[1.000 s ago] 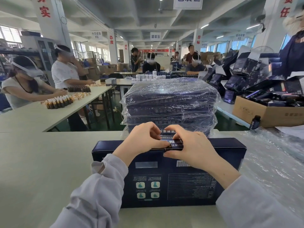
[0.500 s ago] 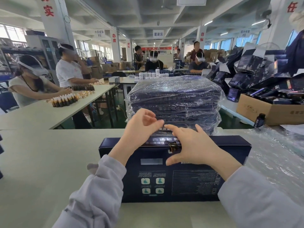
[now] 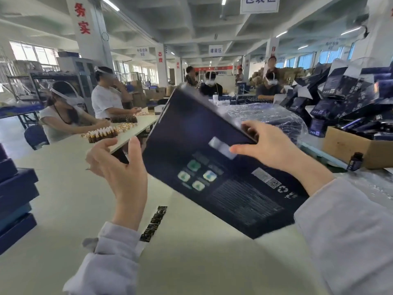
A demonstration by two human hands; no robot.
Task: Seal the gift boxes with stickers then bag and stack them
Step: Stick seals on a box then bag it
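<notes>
A flat dark blue gift box [image 3: 214, 188], printed back face toward me, is lifted off the white table [image 3: 63, 209] and tilted, its far corner raised; it is motion-blurred. My right hand [image 3: 274, 145] grips its upper right edge, thumb on the printed face and fingers over the edge. At the box's left edge my left hand [image 3: 121, 167] has its fingers spread and holds nothing; whether the thumb touches the box is unclear. A strip of dark stickers [image 3: 153, 223] lies on the table under the box's lower left corner.
A stack of plastic-bagged boxes [image 3: 268, 118] stands behind the held box. Unbagged blue boxes [image 3: 14, 199] are piled at the left edge. A cardboard carton [image 3: 350, 145] with dark packages sits at the right, with loose plastic film in front of it. Other people work at a table to the left.
The box lay flat with both hands pressing a sticker on its far edge. Now it is raised and tilted in my right hand, my left hand has come off, and the view has swung left.
</notes>
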